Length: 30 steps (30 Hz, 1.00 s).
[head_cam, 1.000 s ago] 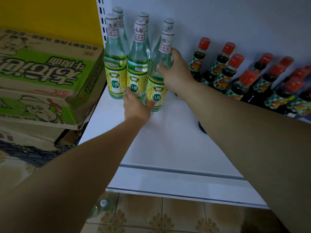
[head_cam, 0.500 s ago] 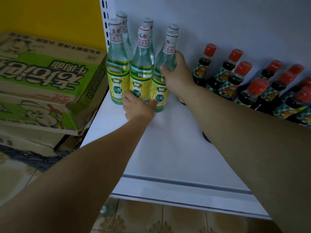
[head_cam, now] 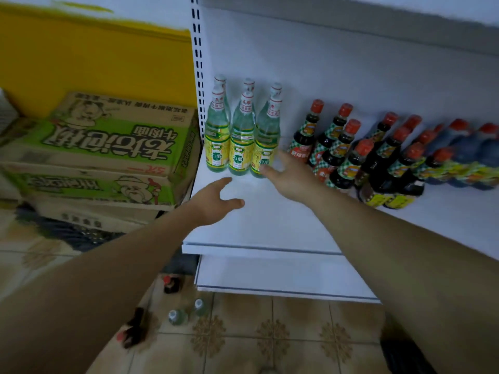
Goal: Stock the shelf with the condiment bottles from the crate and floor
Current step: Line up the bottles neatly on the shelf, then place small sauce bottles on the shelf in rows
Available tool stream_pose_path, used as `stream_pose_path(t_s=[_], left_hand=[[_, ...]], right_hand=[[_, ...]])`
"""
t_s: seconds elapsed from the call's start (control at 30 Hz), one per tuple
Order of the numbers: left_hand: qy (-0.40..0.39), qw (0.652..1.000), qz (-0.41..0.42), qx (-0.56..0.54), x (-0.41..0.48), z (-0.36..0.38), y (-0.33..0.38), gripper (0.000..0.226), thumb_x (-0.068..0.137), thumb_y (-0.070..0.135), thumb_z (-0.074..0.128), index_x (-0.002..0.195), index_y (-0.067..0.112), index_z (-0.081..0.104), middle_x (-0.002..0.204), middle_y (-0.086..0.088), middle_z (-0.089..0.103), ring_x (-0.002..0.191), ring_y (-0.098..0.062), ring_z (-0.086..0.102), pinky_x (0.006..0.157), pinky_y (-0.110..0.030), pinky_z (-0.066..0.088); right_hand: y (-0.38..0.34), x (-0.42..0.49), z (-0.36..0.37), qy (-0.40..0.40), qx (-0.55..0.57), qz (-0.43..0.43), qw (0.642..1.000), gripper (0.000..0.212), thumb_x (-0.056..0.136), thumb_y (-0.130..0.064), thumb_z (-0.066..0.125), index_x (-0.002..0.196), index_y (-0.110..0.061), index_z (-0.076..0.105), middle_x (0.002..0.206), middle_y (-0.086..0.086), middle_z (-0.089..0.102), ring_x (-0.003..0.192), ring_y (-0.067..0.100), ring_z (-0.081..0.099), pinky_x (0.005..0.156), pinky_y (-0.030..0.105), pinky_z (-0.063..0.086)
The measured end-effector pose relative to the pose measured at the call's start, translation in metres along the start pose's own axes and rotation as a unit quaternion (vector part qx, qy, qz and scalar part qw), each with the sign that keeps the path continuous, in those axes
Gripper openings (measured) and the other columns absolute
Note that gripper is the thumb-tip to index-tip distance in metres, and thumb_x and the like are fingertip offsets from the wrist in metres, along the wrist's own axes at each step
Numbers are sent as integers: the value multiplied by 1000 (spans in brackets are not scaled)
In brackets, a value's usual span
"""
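Observation:
Several clear vinegar bottles (head_cam: 241,136) with yellow-green labels stand in two rows at the left end of the white shelf (head_cam: 270,220). My left hand (head_cam: 216,202) hovers over the shelf just in front of them, fingers loose, holding nothing. My right hand (head_cam: 290,175) is spread open beside the rightmost vinegar bottle, its fingertips close to the label. Dark soy sauce bottles (head_cam: 348,155) with red caps fill the shelf to the right. On the tiled floor below lie two clear bottles (head_cam: 186,311) and dark bottles (head_cam: 171,284).
Stacked green and brown cardboard boxes (head_cam: 102,152) sit left of the shelf upright (head_cam: 198,71), against a yellow wall. A lower shelf board (head_cam: 283,276) juts out beneath. Blue-capped dark bottles (head_cam: 469,157) stand at the far right.
Both hands have let go of the front vinegar bottles and drawn back toward me. The view has pulled away and tilted down, showing the floor bottles.

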<state>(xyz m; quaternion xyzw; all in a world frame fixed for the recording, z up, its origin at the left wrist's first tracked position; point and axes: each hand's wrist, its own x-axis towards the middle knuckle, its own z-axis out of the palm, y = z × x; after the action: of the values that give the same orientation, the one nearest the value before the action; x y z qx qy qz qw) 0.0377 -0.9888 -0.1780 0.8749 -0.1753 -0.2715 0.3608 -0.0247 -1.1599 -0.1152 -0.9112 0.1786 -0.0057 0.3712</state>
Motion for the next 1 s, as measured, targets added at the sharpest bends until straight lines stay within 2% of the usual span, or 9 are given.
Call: stream_pose_path(t_s=[0.07, 0.13, 0.23, 0.37, 0.47, 0.6, 0.83, 0.9, 1.0], left_hand=[[-23, 1000, -8, 6, -38, -20, -4, 77, 86, 45, 62, 149, 28, 22, 151, -8, 34, 117, -29, 54, 89, -34, 47], [-40, 999, -8, 19, -76, -40, -11, 76, 87, 44, 61, 150, 29, 21, 154, -7, 27, 123, -26, 50, 87, -29, 43], [-62, 997, -14, 39, -125, -62, -27, 77, 87, 43, 62, 150, 28, 19, 156, 0, 22, 137, -24, 34, 98, -31, 37], [-22, 999, -25, 32, -188, -72, -44, 69, 92, 30, 60, 149, 20, 23, 149, 10, 27, 130, -13, 35, 88, -14, 29], [-16, 996, -64, 64, -228, -69, -59, 74, 90, 40, 59, 150, 25, 18, 155, 1, 24, 134, -23, 36, 90, -24, 34], [-30, 993, -93, 72, -274, -64, -84, 79, 88, 46, 59, 151, 30, 14, 158, 2, 16, 141, -23, 25, 103, -31, 32], [-12, 989, -116, 86, -317, -79, -128, 80, 87, 50, 58, 151, 29, 14, 158, 2, 18, 140, -24, 30, 107, -33, 31], [-8, 987, -120, 103, -327, -90, -151, 78, 89, 49, 57, 151, 28, 14, 157, -1, 20, 140, -24, 29, 108, -32, 29], [-16, 985, -129, 111, -338, -112, -197, 78, 89, 47, 58, 151, 27, 15, 155, -7, 25, 139, -26, 30, 107, -33, 30]], right_hand=[[-12, -35, 2, -28, -14, 30, 999, 59, 95, -44, 51, 147, -23, 32, 151, 2, 38, 133, 23, 41, 95, 25, 35], [-24, -66, 6, -54, -32, 62, 996, 70, 94, -51, 47, 152, -21, 20, 158, 1, 23, 140, 23, 32, 104, 29, 31], [-37, -101, 13, -59, -42, 55, 996, 72, 94, -52, 47, 153, -21, 18, 159, 1, 20, 143, 22, 26, 110, 31, 26], [-53, -140, 28, -75, -45, 33, 996, 71, 94, -51, 47, 152, -19, 20, 159, 2, 20, 144, 21, 23, 113, 31, 22], [-68, -164, 39, -96, -48, 7, 994, 71, 95, -50, 46, 152, -19, 20, 159, 3, 20, 144, 22, 23, 112, 30, 23], [-90, -197, 59, -129, -51, -28, 990, 71, 96, -48, 46, 152, -16, 19, 160, 3, 18, 145, 22, 21, 112, 29, 21], [-137, -222, 115, -184, -71, -60, 979, 71, 97, -49, 45, 153, -16, 16, 159, 5, 18, 144, 25, 24, 111, 33, 26], [-153, -223, 143, -204, -82, -61, 974, 74, 96, -52, 44, 153, -19, 13, 161, 3, 13, 146, 24, 19, 116, 37, 25], [-177, -224, 190, -221, -89, -56, 969, 74, 95, -53, 45, 153, -19, 14, 160, 3, 15, 145, 24, 21, 116, 40, 26]])
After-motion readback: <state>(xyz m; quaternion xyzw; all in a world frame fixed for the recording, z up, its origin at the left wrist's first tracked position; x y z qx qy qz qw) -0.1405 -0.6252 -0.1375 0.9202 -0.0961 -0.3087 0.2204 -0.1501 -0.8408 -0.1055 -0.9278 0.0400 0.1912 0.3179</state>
